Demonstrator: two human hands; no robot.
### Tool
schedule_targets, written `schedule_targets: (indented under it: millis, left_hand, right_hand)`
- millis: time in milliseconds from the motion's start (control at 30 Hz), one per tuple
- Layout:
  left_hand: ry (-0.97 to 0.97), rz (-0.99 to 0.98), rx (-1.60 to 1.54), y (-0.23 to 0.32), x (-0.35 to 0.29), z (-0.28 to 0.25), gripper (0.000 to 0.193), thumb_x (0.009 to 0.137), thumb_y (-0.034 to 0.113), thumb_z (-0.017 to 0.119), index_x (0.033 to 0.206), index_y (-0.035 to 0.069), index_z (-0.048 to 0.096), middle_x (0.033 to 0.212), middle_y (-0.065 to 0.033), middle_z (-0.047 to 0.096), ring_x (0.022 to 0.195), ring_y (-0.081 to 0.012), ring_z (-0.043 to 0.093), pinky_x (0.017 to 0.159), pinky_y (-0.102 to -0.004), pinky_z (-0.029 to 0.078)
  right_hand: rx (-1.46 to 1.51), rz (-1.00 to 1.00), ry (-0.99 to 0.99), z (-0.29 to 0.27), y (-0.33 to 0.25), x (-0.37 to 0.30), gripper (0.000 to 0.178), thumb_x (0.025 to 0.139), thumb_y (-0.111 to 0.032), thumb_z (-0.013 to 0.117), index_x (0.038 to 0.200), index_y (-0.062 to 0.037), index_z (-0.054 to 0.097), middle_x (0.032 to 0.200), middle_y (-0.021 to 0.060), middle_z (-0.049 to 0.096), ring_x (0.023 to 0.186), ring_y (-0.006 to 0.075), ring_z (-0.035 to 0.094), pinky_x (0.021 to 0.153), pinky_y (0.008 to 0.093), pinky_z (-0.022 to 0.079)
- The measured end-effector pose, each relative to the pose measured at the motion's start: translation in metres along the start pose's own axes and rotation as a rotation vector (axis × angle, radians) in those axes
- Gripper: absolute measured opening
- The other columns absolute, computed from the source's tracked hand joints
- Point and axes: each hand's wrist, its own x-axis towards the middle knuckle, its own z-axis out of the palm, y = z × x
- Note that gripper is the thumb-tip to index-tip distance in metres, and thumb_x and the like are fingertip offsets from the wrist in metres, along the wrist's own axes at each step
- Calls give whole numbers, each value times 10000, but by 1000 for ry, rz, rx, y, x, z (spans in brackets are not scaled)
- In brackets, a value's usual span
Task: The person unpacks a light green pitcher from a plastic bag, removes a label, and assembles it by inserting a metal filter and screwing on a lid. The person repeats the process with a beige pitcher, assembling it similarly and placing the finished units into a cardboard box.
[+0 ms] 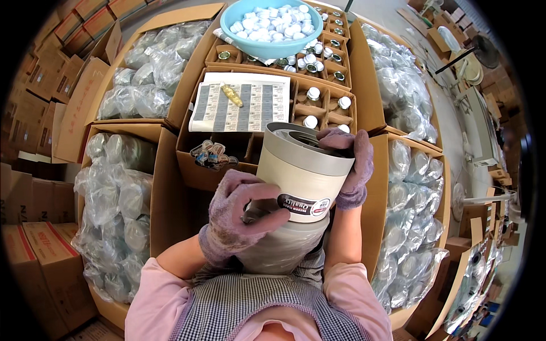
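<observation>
A cream vacuum flask with a grey collar leans in front of my body, its lower part in crumpled clear plastic. My right hand, in a purple glove, grips the collar at the upper right, fingers over the rim. On the flask's side sits a dark oval label. My left hand, gloved too, has thumb and forefinger apart, their tips against the flask at the label's left end. Something dark shows between those fingers; I cannot make it out. Below the label, the left palm hides part of the plastic.
Ahead, a divided carton bears a printed sheet, a gold sticker strip and a cluster of stickers. A blue basin of white caps stands beyond. Cartons of plastic-wrapped flasks flank both sides.
</observation>
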Motion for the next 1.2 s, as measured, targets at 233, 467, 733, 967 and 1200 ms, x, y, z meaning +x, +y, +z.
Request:
schedule_targets:
  millis: [233, 467, 733, 967, 1200]
  left_hand:
    - [327, -519, -100, -121, 57, 9, 372, 930, 222, 676, 1199, -22, 593, 1032, -150, 664, 950, -303, 642, 889, -389, 514]
    - [-196, -1094, 552, -352, 118, 80, 821, 914, 582, 555, 1359, -89, 396, 1285, -307, 598, 1236, -431, 574, 1037, -449, 468]
    - [129, -954, -247, -281, 112, 27, 345, 856, 248, 712, 1083, 4, 624, 1054, -173, 680, 946, -232, 666, 829, -355, 534]
    - [-262, -338, -541, -78, 27, -55, 239, 889, 108, 707, 1067, 14, 578, 834, -61, 615, 709, -135, 616, 613, -285, 490]
    - [-214, -139, -118, -35, -4, -24, 186, 873, 131, 752, 943, 20, 620, 730, -117, 582, 612, -253, 592, 572, -335, 468]
  right_hand:
    - [3, 38, -14, -5, 3, -5, 411, 1091, -267, 268, 1204, 14, 546, 759, 172, 669, 669, 314, 625, 760, 487, 552]
    - [33, 1, 18, 5, -6, 6, 308, 1085, -244, 281, 982, 9, 423, 772, 184, 696, 681, 323, 644, 738, 470, 555]
    - [-76, -56, 81, 3, -3, 1, 431, 1097, -223, 233, 891, 52, 493, 774, 184, 712, 681, 365, 659, 724, 444, 564]
    - [-214, -86, 3, -3, -10, 2, 340, 1084, -186, 283, 1014, 39, 529, 819, 156, 733, 724, 328, 701, 725, 376, 566]
    - [-316, -138, -28, -7, -17, -5, 390, 1095, -212, 246, 1054, -10, 577, 856, 112, 751, 743, 286, 713, 744, 346, 558]
